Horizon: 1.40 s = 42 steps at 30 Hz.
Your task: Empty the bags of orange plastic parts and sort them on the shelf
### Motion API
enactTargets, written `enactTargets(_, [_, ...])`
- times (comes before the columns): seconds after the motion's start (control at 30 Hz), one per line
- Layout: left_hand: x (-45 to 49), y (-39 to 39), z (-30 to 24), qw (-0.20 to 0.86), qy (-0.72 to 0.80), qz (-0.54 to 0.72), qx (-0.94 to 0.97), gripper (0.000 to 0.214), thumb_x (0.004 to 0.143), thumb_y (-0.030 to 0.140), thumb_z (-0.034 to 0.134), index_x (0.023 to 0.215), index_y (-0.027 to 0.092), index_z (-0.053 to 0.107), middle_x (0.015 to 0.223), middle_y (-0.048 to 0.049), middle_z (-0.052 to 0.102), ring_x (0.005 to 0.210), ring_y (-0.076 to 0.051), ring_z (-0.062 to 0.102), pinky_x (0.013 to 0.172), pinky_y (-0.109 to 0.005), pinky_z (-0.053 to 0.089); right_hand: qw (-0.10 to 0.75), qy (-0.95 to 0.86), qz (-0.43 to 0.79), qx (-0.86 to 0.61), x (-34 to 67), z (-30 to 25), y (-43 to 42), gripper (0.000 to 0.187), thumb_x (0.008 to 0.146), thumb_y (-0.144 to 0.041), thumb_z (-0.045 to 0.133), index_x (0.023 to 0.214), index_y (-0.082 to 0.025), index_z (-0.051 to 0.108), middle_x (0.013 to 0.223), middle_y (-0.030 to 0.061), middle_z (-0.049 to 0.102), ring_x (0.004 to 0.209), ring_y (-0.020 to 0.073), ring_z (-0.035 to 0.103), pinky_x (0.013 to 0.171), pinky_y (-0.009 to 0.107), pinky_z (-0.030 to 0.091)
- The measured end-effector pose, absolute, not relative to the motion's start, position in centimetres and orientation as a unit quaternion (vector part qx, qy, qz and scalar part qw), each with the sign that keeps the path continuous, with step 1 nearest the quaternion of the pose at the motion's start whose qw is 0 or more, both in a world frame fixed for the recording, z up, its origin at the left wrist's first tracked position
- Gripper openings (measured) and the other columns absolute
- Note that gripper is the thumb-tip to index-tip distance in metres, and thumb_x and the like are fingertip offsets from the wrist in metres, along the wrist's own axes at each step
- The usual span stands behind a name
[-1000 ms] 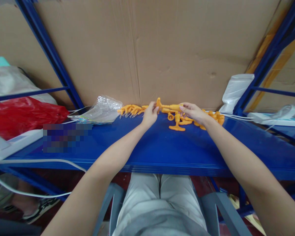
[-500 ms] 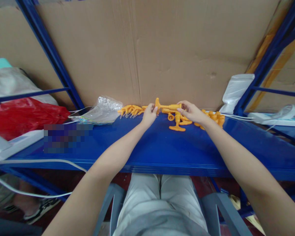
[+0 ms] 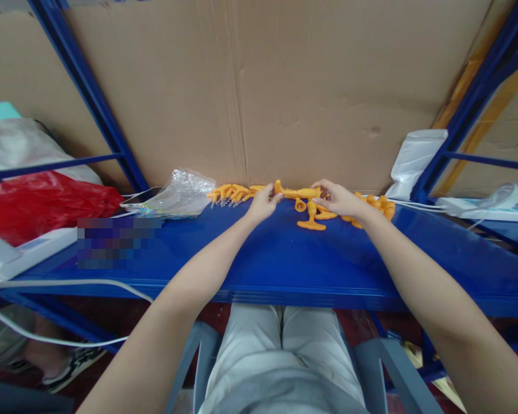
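Note:
A yellow-orange corkscrew (image 3: 300,193) with a T-shaped handle lies level between my two hands, low over the back of the blue table (image 3: 276,259). My left hand (image 3: 264,205) is closed at its handle end, and my right hand (image 3: 334,198) pinches the far end of its sleeve. Just below are a hollow-ended yellow piece (image 3: 300,204) and T-shaped yellow pieces (image 3: 311,223). Left of my left hand lies a row of yellow handles (image 3: 231,191) with metal spirals. More yellow parts (image 3: 382,207) are heaped beyond my right wrist.
Clear plastic bags (image 3: 183,195) and a red bag (image 3: 52,204) lie at the left. A white pouch (image 3: 416,161) leans by the right blue post. Cardboard (image 3: 306,86) walls off the back. A white cable (image 3: 69,283) loops at the front left.
The corkscrew has come down slightly, and its handle has turned so that less of the crossbar stands up. Both hands stay at its ends.

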<state>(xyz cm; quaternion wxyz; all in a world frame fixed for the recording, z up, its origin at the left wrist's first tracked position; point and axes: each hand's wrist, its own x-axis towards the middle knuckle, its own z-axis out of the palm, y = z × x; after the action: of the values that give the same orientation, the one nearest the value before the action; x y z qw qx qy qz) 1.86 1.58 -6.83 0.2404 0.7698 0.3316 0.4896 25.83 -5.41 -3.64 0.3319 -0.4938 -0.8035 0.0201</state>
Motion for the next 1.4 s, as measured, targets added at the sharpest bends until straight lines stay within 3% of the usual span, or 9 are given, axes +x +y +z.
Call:
enactTargets(0.17, [2.0,0.6,-6.7,0.144,0.341,0.468,0.802,0.006,0.090,0.014,0.062,0.095,0.016,0.062,0.086,-0.0035,0.072,0.084,-0.018,0.069,0.081,-0.029,0.052,0.244,-0.809,-0.033,-0.534,25.4,-3.6,-5.8,0.029,0.083,-0.031,0.062,0.107,-0.018,0.072,0.099,0.0087,0.076,0.086,0.0236,0.069,0.080,0.035,0.053])
enactTargets(0.3, [2.3,0.1,-6.5,0.137,0.334,0.472,0.804,0.008,0.088,0.012,0.063,0.094,0.017,0.063,0.087,-0.0014,0.072,0.083,-0.016,0.069,0.080,-0.026,0.051,0.217,-0.814,-0.059,-0.536,25.3,-3.7,-5.4,0.029,0.085,-0.033,0.063,0.107,-0.019,0.075,0.106,0.0093,0.077,0.098,0.0266,0.071,0.086,0.035,0.053])
enactTargets(0.6, [3.0,0.0,-6.5,0.311,0.328,0.490,0.745,0.019,0.093,0.013,0.058,0.077,0.019,0.049,0.064,0.0023,0.065,0.059,-0.011,0.064,0.061,-0.021,0.050,0.205,-0.785,-0.160,-0.562,24.9,-3.1,-6.1,0.031,0.089,-0.030,0.059,0.116,-0.020,0.071,0.117,0.0132,0.074,0.112,0.0319,0.065,0.090,0.043,0.048])
enactTargets(0.87, [3.3,-1.4,-5.8,0.375,0.370,0.480,0.702,0.023,0.096,0.015,0.058,0.077,0.019,0.047,0.058,0.0032,0.064,0.048,-0.008,0.061,0.053,-0.019,0.047,0.205,-0.764,-0.232,-0.566,24.3,-3.3,-6.3,0.023,0.085,-0.021,0.052,0.105,-0.020,0.063,0.105,0.0158,0.071,0.105,0.0330,0.061,0.085,0.041,0.040])
enactTargets(1.2, [3.2,-1.4,-6.1,0.361,0.392,0.459,0.711,0.013,0.098,0.019,0.058,0.086,0.017,0.052,0.060,0.0044,0.063,0.045,-0.007,0.059,0.046,-0.016,0.041,0.172,-0.791,-0.133,-0.572,24.3,-3.7,-6.2,0.030,0.086,-0.031,0.058,0.114,-0.020,0.059,0.101,0.0126,0.074,0.094,0.0302,0.068,0.084,0.038,0.043])
enactTargets(1.4, [3.0,-1.2,-6.2,0.351,0.398,0.445,0.721,0.013,0.096,0.016,0.059,0.085,0.017,0.052,0.059,0.0052,0.062,0.046,-0.007,0.058,0.048,-0.016,0.045,0.157,-0.799,-0.106,-0.570,23.5,-3.8,-6.5,0.037,0.096,-0.033,0.050,0.128,-0.018,0.062,0.119,0.0142,0.074,0.105,0.0294,0.070,0.091,0.040,0.047])
